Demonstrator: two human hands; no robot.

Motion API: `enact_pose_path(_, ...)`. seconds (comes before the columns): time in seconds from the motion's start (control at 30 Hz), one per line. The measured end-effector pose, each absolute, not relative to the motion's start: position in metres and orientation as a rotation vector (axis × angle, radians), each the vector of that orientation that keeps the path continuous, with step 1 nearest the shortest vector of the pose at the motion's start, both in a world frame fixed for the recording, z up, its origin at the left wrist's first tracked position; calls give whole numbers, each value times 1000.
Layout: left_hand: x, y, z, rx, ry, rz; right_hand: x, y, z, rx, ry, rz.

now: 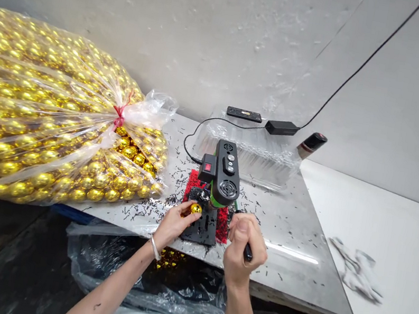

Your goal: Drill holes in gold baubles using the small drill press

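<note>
Between the thumb and fingers of my left hand [176,224] is a gold bauble [196,208], held low over the black base plate [200,230] of a small bench press. Dark marks show on the bauble's upper side. The black press head [226,173], with a red switch and a green band, stands just behind and above it. My right hand [246,246] is wrapped round the black lever handle [248,253] at the press's right side. Under the press lies a red mat [223,226] strewn with dark scraps.
A big tied clear bag of gold baubles [51,114] fills the left side. Behind the press are a clear plastic tray [257,159], a remote control [244,114], a power adapter [282,128] and a bottle [312,143]. White gloves [357,270] lie right. An open plastic bag [111,264] hangs below the table edge.
</note>
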State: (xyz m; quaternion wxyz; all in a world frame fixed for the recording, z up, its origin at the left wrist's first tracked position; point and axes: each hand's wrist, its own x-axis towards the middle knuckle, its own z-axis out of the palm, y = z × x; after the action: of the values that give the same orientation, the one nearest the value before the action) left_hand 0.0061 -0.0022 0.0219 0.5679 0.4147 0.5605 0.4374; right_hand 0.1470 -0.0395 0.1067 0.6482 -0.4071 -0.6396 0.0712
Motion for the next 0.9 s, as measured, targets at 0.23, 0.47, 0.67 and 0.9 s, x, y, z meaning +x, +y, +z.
enact_pose_path(0.23,16,-4,31,1659,1649,722,147,-41,105,-938,-1484,141)
enact_pose_path(0.47,21,-4,36,1874,1672,634,149,-43,99,-923,-1513,140)
enact_pose_path(0.67,19,-1,36,1906,1672,575,150,-44,78,-896,-1526,96)
enact_pose_path(0.9,19,-1,34,1909,1668,589,155,-39,35,-865,-1583,-15)
